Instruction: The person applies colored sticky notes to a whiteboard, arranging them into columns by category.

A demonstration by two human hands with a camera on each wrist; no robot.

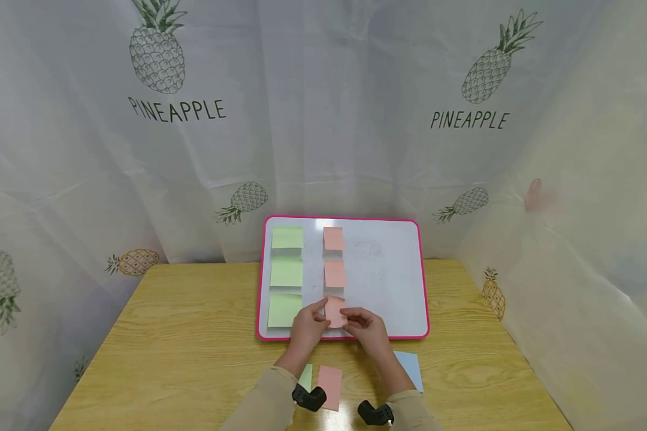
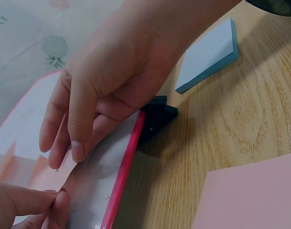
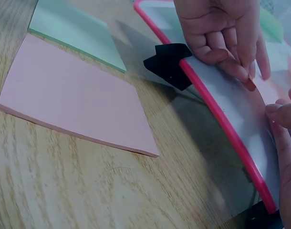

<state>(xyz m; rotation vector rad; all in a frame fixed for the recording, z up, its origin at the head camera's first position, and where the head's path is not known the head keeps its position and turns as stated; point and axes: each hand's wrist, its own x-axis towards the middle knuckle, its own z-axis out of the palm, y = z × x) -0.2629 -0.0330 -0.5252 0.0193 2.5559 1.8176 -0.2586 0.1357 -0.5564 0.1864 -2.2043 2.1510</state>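
Three pads (image 1: 330,386) lie nr hands (image 1: 308,326) (board (image 1: 399,281) edge between).

Pink pad (image 3: 74,100), green pad (image 3: 74,31) on wood; left hand (image 3: 226,36) over pink-rimmed whiteboard (image 3: 222,119).

green pad (image 1: 305,377) half behind sleeve (image 1: 264,398)

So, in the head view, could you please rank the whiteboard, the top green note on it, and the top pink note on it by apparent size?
1. Whiteboard, by far the largest.
2. Top green note.
3. Top pink note, narrower than the green one.
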